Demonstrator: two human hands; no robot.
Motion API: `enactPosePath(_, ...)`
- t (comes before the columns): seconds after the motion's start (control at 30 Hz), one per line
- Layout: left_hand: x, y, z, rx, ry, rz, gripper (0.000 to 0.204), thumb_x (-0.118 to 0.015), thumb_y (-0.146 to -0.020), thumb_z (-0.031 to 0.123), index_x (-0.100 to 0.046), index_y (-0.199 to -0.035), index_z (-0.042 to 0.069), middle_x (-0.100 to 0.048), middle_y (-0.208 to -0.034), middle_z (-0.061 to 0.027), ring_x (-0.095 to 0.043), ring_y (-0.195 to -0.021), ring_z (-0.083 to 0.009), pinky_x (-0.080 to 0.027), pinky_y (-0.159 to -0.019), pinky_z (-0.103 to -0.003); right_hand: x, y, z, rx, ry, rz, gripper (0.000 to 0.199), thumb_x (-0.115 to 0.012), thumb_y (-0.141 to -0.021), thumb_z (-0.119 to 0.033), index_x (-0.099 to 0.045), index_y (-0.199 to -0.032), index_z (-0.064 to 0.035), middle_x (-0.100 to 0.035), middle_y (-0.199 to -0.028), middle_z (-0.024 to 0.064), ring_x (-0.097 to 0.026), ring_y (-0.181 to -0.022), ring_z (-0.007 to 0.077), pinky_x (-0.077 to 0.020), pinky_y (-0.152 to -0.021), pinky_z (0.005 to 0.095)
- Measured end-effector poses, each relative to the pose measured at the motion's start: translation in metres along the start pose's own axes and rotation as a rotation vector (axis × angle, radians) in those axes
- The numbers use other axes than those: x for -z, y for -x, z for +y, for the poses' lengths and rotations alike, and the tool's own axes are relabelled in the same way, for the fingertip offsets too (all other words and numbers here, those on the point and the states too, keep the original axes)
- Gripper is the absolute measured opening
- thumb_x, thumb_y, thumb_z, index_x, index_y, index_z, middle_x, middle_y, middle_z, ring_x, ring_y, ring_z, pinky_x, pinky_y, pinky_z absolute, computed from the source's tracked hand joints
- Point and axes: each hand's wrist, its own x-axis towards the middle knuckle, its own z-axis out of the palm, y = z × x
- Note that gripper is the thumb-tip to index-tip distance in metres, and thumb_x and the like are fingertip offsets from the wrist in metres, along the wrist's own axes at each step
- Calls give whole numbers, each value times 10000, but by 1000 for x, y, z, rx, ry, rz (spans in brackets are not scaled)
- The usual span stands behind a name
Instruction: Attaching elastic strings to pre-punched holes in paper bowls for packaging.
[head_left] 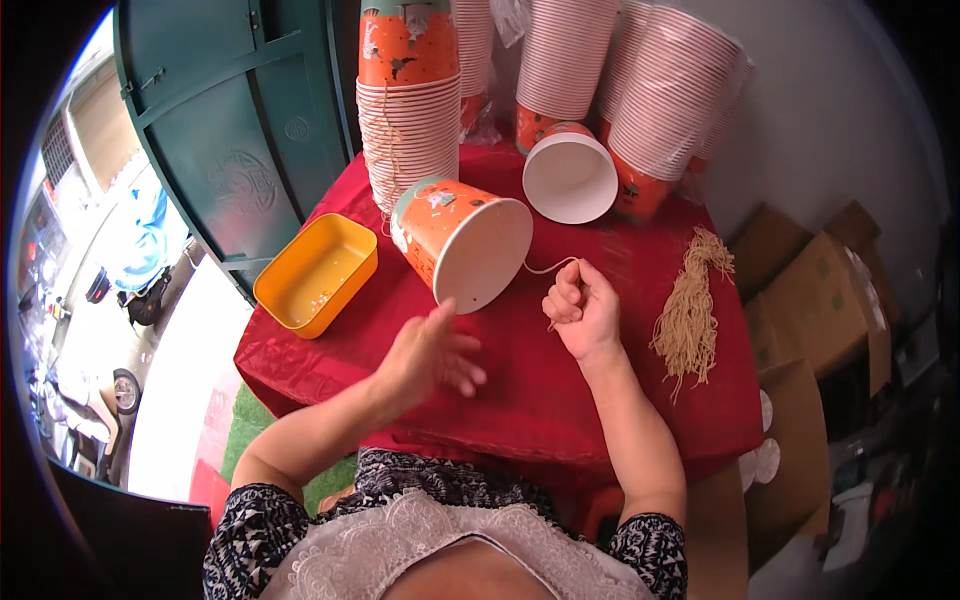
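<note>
An orange paper bucket [440,225] lies tipped on its side on the red cloth, its white open mouth turned toward me. A pale string [545,268] runs from the bucket's rim to my right hand [583,308], whose fingers are pinched on it. Just below the bucket's mouth is my left hand [430,355], empty and with its fingers spread, slightly blurred. To the right of my right hand lies a bundle of tan strings [692,315].
A yellow tray [335,300] with small bits inside sits at the left. Nested bucket stacks [410,130] stand along the back, and another bucket [570,178] faces me there. Cardboard boxes [820,300] are right of the table, a green metal door [230,140] left.
</note>
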Motion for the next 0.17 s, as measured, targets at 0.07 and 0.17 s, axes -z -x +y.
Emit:
enactPosePath(0.07, 3, 9, -6, 138, -86, -179, 529, -394, -1040, 424, -538, -1062, -84, -645, -892, -242, -683, -644, -312, -554, -461, -354, -3, -1, 2, 6, -2, -12, 316, -414, -1009, -256, -517, -762, -87, -395, -562, -33, -277, -424, 84, -256, -461, 258)
enactPosePath(0.17, -4, 0, -22, -21, -305, -235, 527, -368, -1044, 432, -573, -1051, -54, -679, -920, -260, -687, -637, -301, -551, -467, -339, -4, -1, 6, 7, 6, -52, 324, -407, -1014, -266, -514, -760, -93, -399, -563, -31, -282, -425, 87, -262, -467, 263)
